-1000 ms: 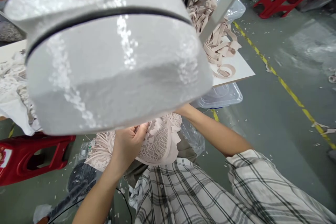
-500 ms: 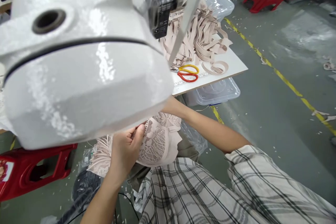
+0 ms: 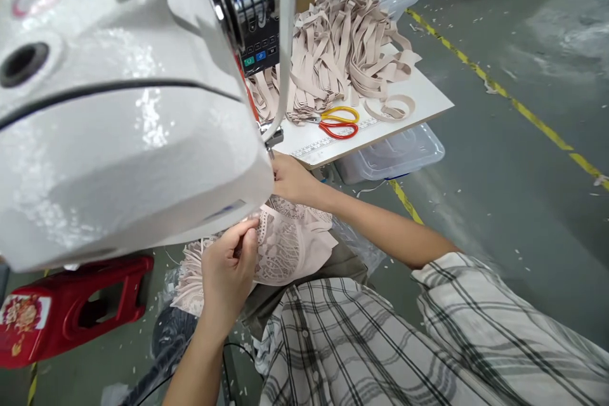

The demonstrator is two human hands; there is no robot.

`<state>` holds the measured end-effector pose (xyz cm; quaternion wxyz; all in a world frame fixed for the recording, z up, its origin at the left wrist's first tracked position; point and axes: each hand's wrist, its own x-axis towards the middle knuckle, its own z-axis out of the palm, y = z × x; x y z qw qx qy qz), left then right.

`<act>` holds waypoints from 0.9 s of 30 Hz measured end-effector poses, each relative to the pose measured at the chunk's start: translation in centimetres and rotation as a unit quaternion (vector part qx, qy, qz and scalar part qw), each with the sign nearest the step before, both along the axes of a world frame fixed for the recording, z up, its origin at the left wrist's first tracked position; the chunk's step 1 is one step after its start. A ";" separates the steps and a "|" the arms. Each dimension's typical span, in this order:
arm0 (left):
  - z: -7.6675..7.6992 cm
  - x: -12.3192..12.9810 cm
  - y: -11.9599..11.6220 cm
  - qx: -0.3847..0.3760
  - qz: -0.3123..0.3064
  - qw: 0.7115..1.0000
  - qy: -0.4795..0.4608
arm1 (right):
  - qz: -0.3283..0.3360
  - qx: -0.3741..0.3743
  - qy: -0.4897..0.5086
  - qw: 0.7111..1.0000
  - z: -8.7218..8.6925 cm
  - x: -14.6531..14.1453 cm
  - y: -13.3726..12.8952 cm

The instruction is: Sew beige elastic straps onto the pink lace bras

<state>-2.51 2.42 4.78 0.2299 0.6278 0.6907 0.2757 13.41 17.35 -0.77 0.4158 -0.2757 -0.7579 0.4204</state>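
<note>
A pale pink lace bra [image 3: 280,247] hangs over my lap below the head of a white sewing machine [image 3: 128,158]. My left hand [image 3: 231,266] pinches the edge of its lace cup between thumb and curled fingers. Just beyond the cup, my right hand [image 3: 297,183] is closed close to the needle area. The machine head covers its fingertips, so what they grip is hidden. Pleated pink lace pieces [image 3: 190,276] hang to the left of my left hand.
Beige fabric strips [image 3: 333,51] heap on the white table [image 3: 419,114], with yellow-and-red-handled scissors [image 3: 339,122] in front. A control panel [image 3: 257,13] stands behind the machine. Clear plastic bins [image 3: 394,152] are beside and below the table. A red stool [image 3: 76,311] stands left.
The view has shifted, so the machine head sits further left and my right hand now shows beside it. My left hand still pinches the bra.
</note>
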 end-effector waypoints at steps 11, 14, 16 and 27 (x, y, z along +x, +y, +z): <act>-0.8 -0.4 -0.4 0.030 0.011 0.999 0.019 | -0.012 0.013 0.015 1.000 -0.1 -0.3 -0.1; -1.0 -0.5 -0.5 0.040 0.013 0.999 0.017 | -0.017 0.006 0.010 1.000 0.0 -0.4 -0.2; -1.0 -0.5 -0.5 0.042 0.018 0.999 0.015 | -0.021 0.004 0.008 1.000 0.0 -0.5 -0.2; -2.5 -0.9 -0.9 0.061 0.081 0.995 0.007 | -0.054 -0.001 -0.009 0.999 -0.2 -1.3 -0.5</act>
